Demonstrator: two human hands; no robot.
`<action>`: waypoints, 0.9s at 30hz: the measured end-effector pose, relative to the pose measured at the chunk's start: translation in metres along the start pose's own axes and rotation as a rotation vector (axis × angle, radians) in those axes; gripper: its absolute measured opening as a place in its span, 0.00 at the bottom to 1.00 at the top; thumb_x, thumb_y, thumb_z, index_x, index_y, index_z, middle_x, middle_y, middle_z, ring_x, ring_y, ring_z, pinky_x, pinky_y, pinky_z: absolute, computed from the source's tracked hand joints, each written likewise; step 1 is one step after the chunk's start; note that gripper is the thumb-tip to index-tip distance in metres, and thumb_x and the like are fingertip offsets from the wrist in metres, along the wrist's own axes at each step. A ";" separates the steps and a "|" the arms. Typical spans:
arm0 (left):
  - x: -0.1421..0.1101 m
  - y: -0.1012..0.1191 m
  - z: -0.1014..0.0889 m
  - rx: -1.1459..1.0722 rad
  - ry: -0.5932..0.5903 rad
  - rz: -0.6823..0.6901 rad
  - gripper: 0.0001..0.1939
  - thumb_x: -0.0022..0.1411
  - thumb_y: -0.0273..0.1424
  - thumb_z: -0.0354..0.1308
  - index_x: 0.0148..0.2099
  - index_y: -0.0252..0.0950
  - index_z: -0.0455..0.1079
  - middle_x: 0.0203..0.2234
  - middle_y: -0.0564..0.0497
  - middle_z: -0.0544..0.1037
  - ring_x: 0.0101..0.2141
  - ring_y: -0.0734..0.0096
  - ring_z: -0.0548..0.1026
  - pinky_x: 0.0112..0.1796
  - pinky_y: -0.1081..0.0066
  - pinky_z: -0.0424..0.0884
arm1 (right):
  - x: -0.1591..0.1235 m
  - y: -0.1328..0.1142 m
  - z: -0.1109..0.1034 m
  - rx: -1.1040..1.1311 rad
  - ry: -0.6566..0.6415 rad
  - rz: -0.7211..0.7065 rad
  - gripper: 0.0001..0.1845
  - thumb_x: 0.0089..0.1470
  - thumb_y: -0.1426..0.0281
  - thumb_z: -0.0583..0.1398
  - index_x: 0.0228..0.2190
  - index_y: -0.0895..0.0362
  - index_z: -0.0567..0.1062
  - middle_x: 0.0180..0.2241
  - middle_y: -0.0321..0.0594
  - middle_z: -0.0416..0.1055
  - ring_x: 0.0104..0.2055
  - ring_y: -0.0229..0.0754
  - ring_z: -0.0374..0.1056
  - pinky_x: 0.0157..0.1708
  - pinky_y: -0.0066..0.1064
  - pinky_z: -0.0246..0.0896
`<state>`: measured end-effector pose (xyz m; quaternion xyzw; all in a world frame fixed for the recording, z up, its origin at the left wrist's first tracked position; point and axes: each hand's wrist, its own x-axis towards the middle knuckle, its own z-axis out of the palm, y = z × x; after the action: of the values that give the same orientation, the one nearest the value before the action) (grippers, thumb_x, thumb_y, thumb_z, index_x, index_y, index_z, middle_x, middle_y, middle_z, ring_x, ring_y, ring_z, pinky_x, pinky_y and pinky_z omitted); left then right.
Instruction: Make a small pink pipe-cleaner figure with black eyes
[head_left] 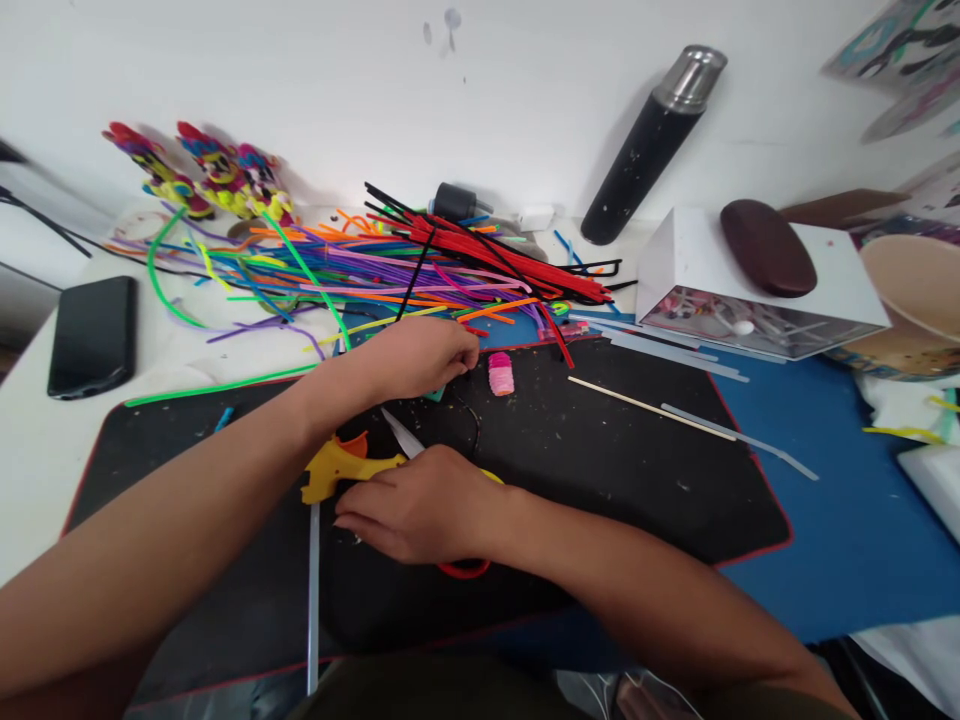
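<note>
My left hand (pixel 420 358) reaches across the black mat (pixel 600 470) with its fingers curled down in a pinch. A small teal piece (pixel 436 394) and a thin black wire (pixel 475 422) lie just under them; what they grip is hidden. My right hand (pixel 420 505) lies flat, palm down, fingers stretched left. It covers scissors whose blade (pixel 402 434) and red handle loop (pixel 465 570) stick out. Its fingertips are next to a yellow glue gun (pixel 337 468). A pink coiled piece (pixel 501 373) sits right of my left hand.
A heap of coloured pipe cleaners (pixel 390 265) lies behind the mat, with finished pipe-cleaner figures (pixel 217 180) at the wall. A phone (pixel 94 335) is far left. A black flask (pixel 649 145), white box (pixel 757 290), paper cup (pixel 911 300) and wooden stick (pixel 649 408) are at right.
</note>
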<state>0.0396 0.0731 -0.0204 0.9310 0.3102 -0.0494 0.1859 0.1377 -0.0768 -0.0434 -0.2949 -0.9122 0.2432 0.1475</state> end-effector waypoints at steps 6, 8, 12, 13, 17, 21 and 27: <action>-0.003 0.002 -0.001 0.053 0.003 0.032 0.09 0.70 0.28 0.55 0.43 0.42 0.77 0.42 0.50 0.84 0.39 0.60 0.80 0.38 0.66 0.67 | 0.000 0.000 -0.001 -0.010 0.003 -0.015 0.18 0.77 0.58 0.53 0.46 0.53 0.80 0.37 0.34 0.84 0.35 0.40 0.76 0.21 0.32 0.51; -0.003 0.001 -0.001 0.060 -0.008 0.049 0.08 0.71 0.28 0.56 0.44 0.42 0.77 0.43 0.51 0.83 0.40 0.61 0.80 0.38 0.66 0.68 | 0.000 0.000 -0.001 -0.010 0.007 -0.014 0.18 0.77 0.59 0.53 0.46 0.53 0.80 0.37 0.34 0.84 0.35 0.40 0.76 0.22 0.31 0.51; -0.002 -0.002 0.001 0.095 -0.023 0.081 0.08 0.72 0.29 0.56 0.45 0.42 0.76 0.43 0.50 0.82 0.42 0.60 0.80 0.39 0.66 0.68 | -0.001 0.000 -0.002 -0.013 -0.004 -0.014 0.19 0.77 0.58 0.52 0.46 0.53 0.80 0.36 0.36 0.84 0.35 0.40 0.76 0.22 0.31 0.50; -0.002 -0.003 0.001 0.106 -0.027 0.088 0.08 0.73 0.29 0.55 0.45 0.42 0.76 0.42 0.50 0.82 0.41 0.60 0.80 0.39 0.66 0.68 | 0.000 0.000 -0.002 -0.016 -0.014 -0.013 0.19 0.77 0.58 0.52 0.46 0.54 0.80 0.36 0.36 0.84 0.35 0.41 0.76 0.22 0.31 0.49; -0.002 -0.002 0.001 0.114 -0.030 0.093 0.09 0.74 0.29 0.54 0.46 0.42 0.76 0.42 0.49 0.82 0.41 0.60 0.79 0.40 0.66 0.69 | 0.000 -0.001 -0.004 -0.019 -0.046 -0.002 0.19 0.77 0.58 0.53 0.46 0.54 0.79 0.36 0.35 0.84 0.34 0.40 0.77 0.21 0.31 0.49; -0.004 0.000 0.000 0.059 -0.012 0.059 0.08 0.71 0.28 0.56 0.44 0.41 0.77 0.43 0.49 0.83 0.42 0.60 0.80 0.40 0.66 0.69 | 0.001 -0.001 -0.006 -0.018 -0.060 -0.003 0.18 0.77 0.58 0.53 0.46 0.54 0.79 0.37 0.35 0.84 0.35 0.41 0.77 0.21 0.31 0.51; -0.004 -0.001 0.004 0.013 0.027 0.087 0.10 0.72 0.28 0.55 0.47 0.42 0.78 0.46 0.49 0.84 0.45 0.60 0.81 0.42 0.67 0.71 | 0.000 -0.001 -0.006 -0.015 -0.042 -0.005 0.19 0.77 0.58 0.53 0.46 0.54 0.80 0.36 0.37 0.84 0.34 0.42 0.77 0.22 0.31 0.54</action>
<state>0.0362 0.0704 -0.0233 0.9454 0.2718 -0.0305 0.1775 0.1396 -0.0755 -0.0379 -0.2883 -0.9177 0.2420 0.1267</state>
